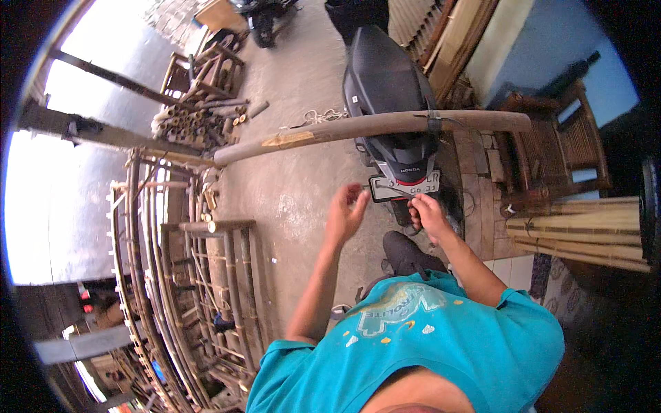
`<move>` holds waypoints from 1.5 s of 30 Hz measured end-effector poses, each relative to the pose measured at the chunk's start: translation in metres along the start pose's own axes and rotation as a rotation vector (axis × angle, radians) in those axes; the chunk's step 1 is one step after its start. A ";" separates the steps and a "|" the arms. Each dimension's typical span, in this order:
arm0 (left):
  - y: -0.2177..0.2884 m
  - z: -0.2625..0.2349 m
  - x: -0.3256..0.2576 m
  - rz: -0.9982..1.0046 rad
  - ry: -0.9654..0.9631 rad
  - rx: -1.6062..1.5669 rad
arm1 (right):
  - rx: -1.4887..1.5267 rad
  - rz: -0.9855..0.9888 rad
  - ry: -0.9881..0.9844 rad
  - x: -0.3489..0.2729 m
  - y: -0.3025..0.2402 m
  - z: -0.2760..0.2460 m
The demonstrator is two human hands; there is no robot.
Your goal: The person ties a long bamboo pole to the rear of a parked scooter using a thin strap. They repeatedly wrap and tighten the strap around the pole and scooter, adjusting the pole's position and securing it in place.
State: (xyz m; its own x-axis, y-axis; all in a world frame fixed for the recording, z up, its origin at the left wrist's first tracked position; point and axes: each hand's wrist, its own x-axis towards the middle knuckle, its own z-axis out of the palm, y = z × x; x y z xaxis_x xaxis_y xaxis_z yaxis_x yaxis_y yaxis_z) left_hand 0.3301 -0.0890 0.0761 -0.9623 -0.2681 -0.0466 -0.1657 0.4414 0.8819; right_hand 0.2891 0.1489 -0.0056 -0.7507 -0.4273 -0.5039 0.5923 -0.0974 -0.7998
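My right hand [428, 215] is closed on a thin, greyish, blade-like tool [397, 191] whose narrow end points left, in front of the scooter's number plate [425, 186]. Its exact kind is hard to make out. To the left of the plate, my left hand [346, 213] is raised with its thumb apart from slightly bent, blurred fingers, and nothing shows in it. Beyond both hands a thick bamboo pole [323, 132] runs crosswise in front of the black scooter [387, 76]. A dark band [433, 122] wraps the pole near its right end.
Bamboo frames [241, 275] stand on the left, with a pile of cut bamboo pieces [193, 124] farther off. A bamboo chair [568, 141] and a bundle of pale strips [578, 227] are at the right. Pale string [320, 117] lies on the floor behind the pole.
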 end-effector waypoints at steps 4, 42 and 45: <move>-0.025 -0.014 0.112 0.339 -0.002 0.312 | 0.433 -0.004 0.201 0.019 0.038 0.023; -0.130 0.076 0.362 0.133 -1.191 -0.105 | 1.066 -0.152 0.594 0.241 0.031 0.140; -0.110 0.068 0.373 0.306 -1.295 0.038 | 1.031 -0.080 0.490 0.243 0.031 0.124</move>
State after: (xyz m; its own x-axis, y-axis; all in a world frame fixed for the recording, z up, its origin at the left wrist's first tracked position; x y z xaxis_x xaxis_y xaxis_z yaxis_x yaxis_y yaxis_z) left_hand -0.0253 -0.1788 -0.0702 -0.4674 0.8390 -0.2786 0.1069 0.3665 0.9242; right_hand 0.1616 -0.0698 -0.1125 -0.6966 -0.0121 -0.7173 0.3259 -0.8961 -0.3014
